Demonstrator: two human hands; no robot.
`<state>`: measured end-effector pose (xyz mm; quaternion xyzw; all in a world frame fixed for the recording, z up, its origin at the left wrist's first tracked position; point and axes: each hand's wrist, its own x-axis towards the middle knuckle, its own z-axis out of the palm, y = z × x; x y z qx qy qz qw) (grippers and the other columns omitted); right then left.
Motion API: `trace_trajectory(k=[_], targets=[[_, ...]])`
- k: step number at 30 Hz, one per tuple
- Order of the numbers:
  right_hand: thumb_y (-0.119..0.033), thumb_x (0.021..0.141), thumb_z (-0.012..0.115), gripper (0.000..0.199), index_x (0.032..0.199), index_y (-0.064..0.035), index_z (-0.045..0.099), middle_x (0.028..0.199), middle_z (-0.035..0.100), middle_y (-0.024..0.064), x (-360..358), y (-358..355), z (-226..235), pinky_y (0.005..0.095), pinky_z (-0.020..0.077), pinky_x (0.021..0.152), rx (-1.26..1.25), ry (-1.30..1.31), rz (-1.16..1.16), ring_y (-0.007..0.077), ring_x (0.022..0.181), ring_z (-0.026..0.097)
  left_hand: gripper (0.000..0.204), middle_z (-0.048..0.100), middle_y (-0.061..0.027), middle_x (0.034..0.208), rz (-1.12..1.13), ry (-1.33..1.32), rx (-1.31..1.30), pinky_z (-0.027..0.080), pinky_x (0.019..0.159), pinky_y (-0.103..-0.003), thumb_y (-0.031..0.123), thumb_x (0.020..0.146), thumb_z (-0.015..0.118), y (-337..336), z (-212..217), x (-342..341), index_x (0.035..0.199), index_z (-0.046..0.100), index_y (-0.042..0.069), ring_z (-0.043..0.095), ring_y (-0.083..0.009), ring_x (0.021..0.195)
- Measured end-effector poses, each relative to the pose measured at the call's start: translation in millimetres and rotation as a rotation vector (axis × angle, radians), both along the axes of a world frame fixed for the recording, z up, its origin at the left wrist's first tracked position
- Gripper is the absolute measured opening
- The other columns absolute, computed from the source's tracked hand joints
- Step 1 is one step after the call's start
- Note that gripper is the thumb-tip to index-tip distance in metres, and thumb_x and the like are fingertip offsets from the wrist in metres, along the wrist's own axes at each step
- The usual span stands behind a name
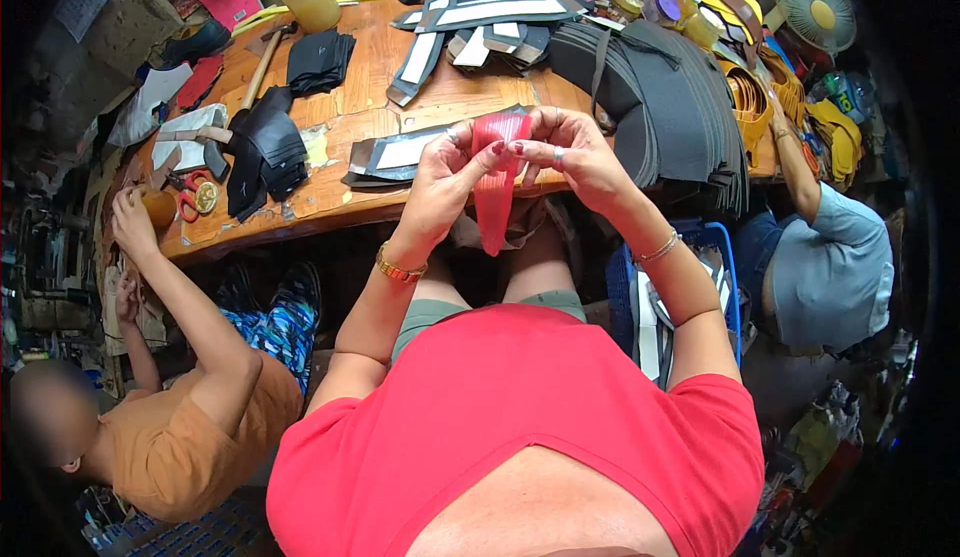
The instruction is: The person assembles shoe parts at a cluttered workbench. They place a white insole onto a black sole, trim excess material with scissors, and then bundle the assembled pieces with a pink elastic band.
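Observation:
A glossy, finely ribbed strip of red plastic (492,207) hangs between my hands, over the near edge of the workbench. My left hand (448,169) pinches it from the left between thumb and fingers. From the right, my right hand (578,162) pinches its upper part near the thumb of the left. The strip is folded over at the top and narrows to a tip below the bench edge. Just behind my hands lies a flat stack of dark pieces with white patches (398,154). Whether a smaller thing sits inside the folds is hidden.
The wooden workbench (375,92) holds dark cut pieces (480,17), a thick grey sheet stack (665,107), a hammer (263,69) and scissors (197,195). A blue basket (737,287) stands by my right arm. People sit left, in orange (200,437), and right, in grey-blue (832,272).

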<state>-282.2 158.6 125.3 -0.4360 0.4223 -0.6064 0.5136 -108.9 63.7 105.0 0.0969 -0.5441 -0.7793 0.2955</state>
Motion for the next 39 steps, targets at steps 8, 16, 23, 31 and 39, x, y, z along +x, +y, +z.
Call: trace_trajectory(k=[8,16,23,31,39], targets=[[-0.007,0.084,0.073,0.013,0.091,-0.0010,0.065,0.084,0.066,0.0048,-2.2,-6.3,-10.0,0.0257,0.0550,0.068,-0.003,0.013,-0.005,0.0119,0.073,0.065,0.021,0.068,-0.0049,0.100,0.028,-0.037,-0.083,0.051,0.078,-0.024,0.012,0.095,0.063,-6.0,-7.0,1.0,0.110,0.063,-0.002,0.062,-0.0070,0.088],[0.002,0.082,0.071,0.009,0.089,0.0038,0.066,0.084,0.068,0.0073,0.2,-7.1,-11.2,0.0262,0.0548,0.071,-0.098,0.105,-0.058,0.0122,0.077,0.066,0.016,0.064,-0.0030,0.102,0.000,-0.065,-0.101,0.049,0.088,-0.028,0.012,0.096,0.061,-9.2,-18.3,1.0,0.108,0.060,0.002,0.061,-0.0102,0.098],[-0.003,0.086,0.069,0.008,0.092,0.0026,0.068,0.084,0.071,0.0092,-36.3,-2.0,11.5,0.0223,0.0534,0.059,-0.084,0.235,-0.148,0.0103,0.068,0.066,0.017,0.053,-0.0010,0.078,-0.013,0.135,0.299,0.051,0.096,-0.048,0.019,0.102,0.047,-25.3,-1.8,23.8,0.103,0.055,0.005,0.063,-0.0191,0.076],[-0.013,0.095,0.059,0.012,0.102,-0.0034,0.061,0.096,0.070,0.0099,-204.6,4.8,62.7,0.0278,0.0565,0.061,0.036,0.273,-0.367,0.0156,0.072,0.069,0.013,0.030,0.0055,0.057,0.230,0.172,0.170,0.017,0.037,-0.020,0.020,0.103,0.046,-76.8,-4.0,128.9,0.106,0.051,0.009,0.022,-0.0023,0.041],[0.004,0.095,0.043,0.015,0.104,0.0116,0.052,0.119,0.054,0.0366,-330.1,-45.5,105.7,0.0416,0.0473,0.106,-0.392,0.075,-0.558,0.0421,0.115,0.058,0.018,0.048,0.0052,0.062,0.710,-0.368,0.013,0.024,0.039,-0.016,0.023,0.099,0.056,-76.6,-33.8,206.2,0.107,0.060,0.006,0.034,0.0000,0.045]])
